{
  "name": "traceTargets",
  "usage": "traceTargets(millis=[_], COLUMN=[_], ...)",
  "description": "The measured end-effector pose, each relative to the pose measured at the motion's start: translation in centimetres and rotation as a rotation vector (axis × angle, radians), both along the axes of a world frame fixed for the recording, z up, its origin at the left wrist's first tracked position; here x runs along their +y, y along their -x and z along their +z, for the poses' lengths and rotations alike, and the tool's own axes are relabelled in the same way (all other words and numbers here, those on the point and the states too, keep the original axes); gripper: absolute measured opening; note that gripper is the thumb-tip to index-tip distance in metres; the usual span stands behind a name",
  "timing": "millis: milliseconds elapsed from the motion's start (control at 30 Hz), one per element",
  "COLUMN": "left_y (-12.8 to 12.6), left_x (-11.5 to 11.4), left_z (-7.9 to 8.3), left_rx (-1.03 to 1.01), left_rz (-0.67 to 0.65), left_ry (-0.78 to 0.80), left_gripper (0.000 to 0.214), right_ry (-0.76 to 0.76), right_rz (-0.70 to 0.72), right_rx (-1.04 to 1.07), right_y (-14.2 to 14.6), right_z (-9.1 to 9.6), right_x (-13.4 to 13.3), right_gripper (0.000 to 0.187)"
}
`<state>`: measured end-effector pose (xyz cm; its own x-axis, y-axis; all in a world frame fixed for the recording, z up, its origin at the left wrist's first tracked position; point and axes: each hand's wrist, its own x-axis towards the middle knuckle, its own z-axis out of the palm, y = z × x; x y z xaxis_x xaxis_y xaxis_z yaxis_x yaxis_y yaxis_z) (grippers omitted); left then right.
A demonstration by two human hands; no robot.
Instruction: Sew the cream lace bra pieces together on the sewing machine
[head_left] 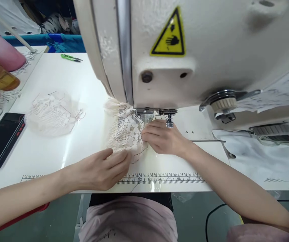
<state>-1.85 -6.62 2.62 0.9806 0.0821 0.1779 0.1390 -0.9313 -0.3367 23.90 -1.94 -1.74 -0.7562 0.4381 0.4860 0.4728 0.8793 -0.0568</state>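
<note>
A piece of pale lace fabric (pixel 126 134) lies on the white table, its back part under the sewing machine's presser foot (pixel 144 111). My right hand (pixel 163 137) is closed on the scalloped right edge of the lace, just in front of the foot. At the lace's near edge, my left hand (pixel 109 168) rests with its fingers bent together and their tips on the fabric. What lies beneath those fingertips is partly hidden. The sewing machine's head (pixel 144 33) stands over the work and covers part of the lace.
Another lace piece (pixel 53 112) with loose threads lies to the left. Beyond it are green thread snips (pixel 70 58). A black phone-like device (pixel 4 139) and thread cones (pixel 1 50) sit at the left edge. A printed ruler (pixel 159 178) runs along the table's front.
</note>
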Motion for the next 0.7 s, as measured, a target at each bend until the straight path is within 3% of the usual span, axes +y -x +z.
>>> traceTargets(millis=[133,200,267,333,400,467,567,700], left_y=[0.3,0.0,-0.2,-0.5,-0.8,-1.3,-2.2,-3.0], left_x=[-0.3,0.2,1.1,2.2,3.2,3.9,4.4,4.4], left_z=[-0.2,0.6,1.9,3.0,3.4,3.0,1.5,-0.1], left_rx=[-0.123,-0.231,-0.317,-0.333,-0.279,-0.225,-0.214,-0.295], left_rz=[0.164,0.384,0.620,0.724,0.687,0.596,0.479,0.385], left_ry=[0.104,0.306,0.526,0.685,0.766,0.774,0.680,0.522], left_gripper=[0.023,0.021,0.022,0.026,0.031,0.036,0.031,0.040], right_ry=[0.046,0.081,0.090,0.051,0.009,0.010,0.041,0.067], right_rz=[0.016,0.042,0.041,0.004,-0.027,-0.021,0.003,0.037], right_rx=[0.069,0.092,0.097,0.093,0.072,0.043,0.026,0.050], right_y=[-0.2,-0.2,-0.1,0.1,0.2,0.1,-0.2,-0.4], right_z=[0.1,0.3,0.4,0.5,0.5,0.5,0.5,0.5], right_x=[0.0,0.0,-0.1,-0.1,-0.1,-0.1,0.0,0.2], right_gripper=[0.024,0.017,0.021,0.020,0.011,0.016,0.022,0.028])
